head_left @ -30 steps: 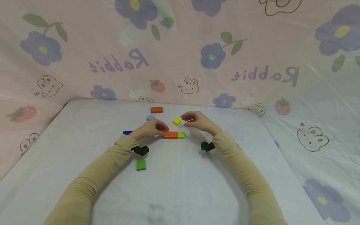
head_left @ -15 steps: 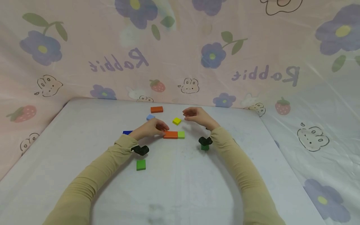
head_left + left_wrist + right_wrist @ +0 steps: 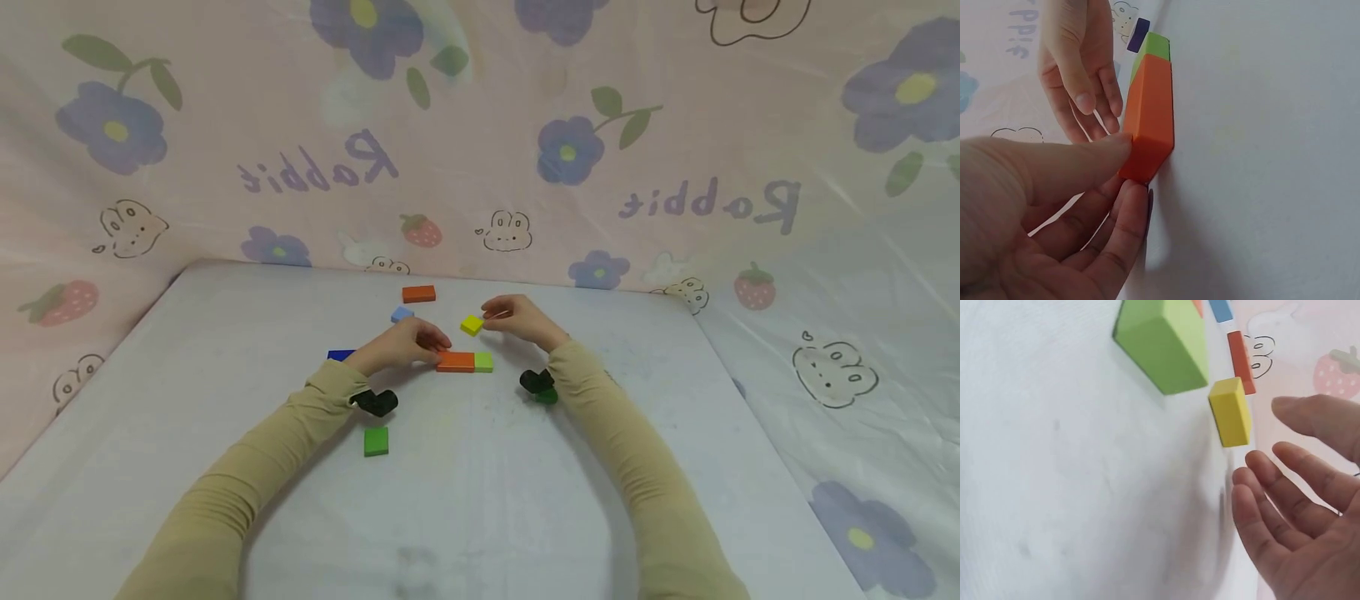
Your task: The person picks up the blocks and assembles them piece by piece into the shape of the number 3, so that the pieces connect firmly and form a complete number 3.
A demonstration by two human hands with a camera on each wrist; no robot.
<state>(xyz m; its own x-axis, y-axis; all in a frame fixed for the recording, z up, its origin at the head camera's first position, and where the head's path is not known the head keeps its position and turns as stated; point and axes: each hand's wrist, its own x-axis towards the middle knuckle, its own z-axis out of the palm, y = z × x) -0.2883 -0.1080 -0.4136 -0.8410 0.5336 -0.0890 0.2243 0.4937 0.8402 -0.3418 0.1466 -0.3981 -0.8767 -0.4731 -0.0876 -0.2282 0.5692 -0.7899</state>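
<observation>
An orange rectangular block point(image 3: 455, 362) lies end to end with a light green block point(image 3: 483, 362) on the white table. My left hand point(image 3: 405, 342) pinches the orange block's left end; in the left wrist view the thumb point(image 3: 1113, 153) lies along its side and fingers meet its end face. To the far right, my right hand point(image 3: 521, 318) hovers beside a small yellow block point(image 3: 472, 325), its fingers loosely spread. The right wrist view has a gap between those fingers point(image 3: 1244, 500) and the yellow block, and nothing in the hand.
Behind lie a light blue block point(image 3: 402, 315) and a red-orange block point(image 3: 418, 293). A dark blue block point(image 3: 341, 355) is partly hidden by the left wrist. Nearer are a green square block point(image 3: 377, 442) and, below the right wrist, a dark green block point(image 3: 547, 397).
My right hand rose slightly and pulled back from the yellow block, then came down and left close beside it. The left hand and the blocks have stayed put.
</observation>
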